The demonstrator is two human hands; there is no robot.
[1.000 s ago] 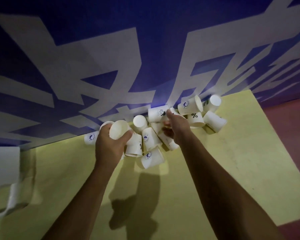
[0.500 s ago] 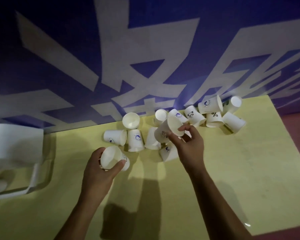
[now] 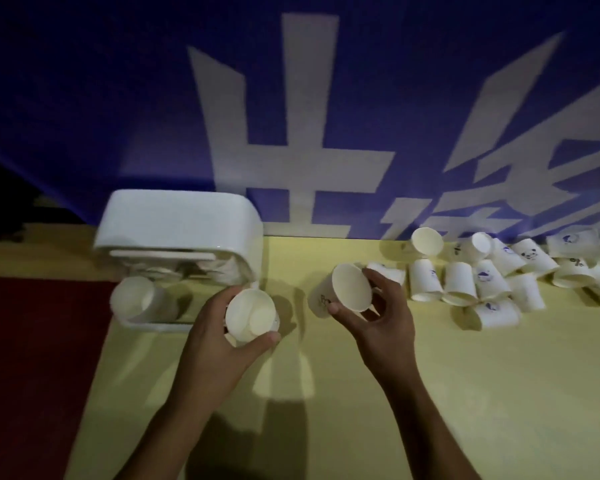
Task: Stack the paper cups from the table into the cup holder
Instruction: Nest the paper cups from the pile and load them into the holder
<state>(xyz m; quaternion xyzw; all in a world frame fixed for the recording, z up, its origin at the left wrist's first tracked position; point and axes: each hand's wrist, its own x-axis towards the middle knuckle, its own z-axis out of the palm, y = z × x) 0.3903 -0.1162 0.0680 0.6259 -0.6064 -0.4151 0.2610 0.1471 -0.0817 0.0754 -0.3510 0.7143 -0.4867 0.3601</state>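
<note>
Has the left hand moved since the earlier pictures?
Yes. The left hand, holding a cup, has left the pile and gone leftward, close to the holder.

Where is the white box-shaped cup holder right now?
Head view: the white box-shaped cup holder stands far left on the yellow table, against the blue banner, just beyond the left hand gripping a white paper cup.

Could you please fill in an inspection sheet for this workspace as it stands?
Surface: yellow table, arm shadows on it.
Job's things: white cup holder back left, a lying cup in its tray; loose cups heaped back right.
Clutter: nothing seen.
Grippers: left hand grips the left cup; right hand grips the right cup.
Cables: nothing seen.
Surroundings: blue banner behind; red area at left.
</note>
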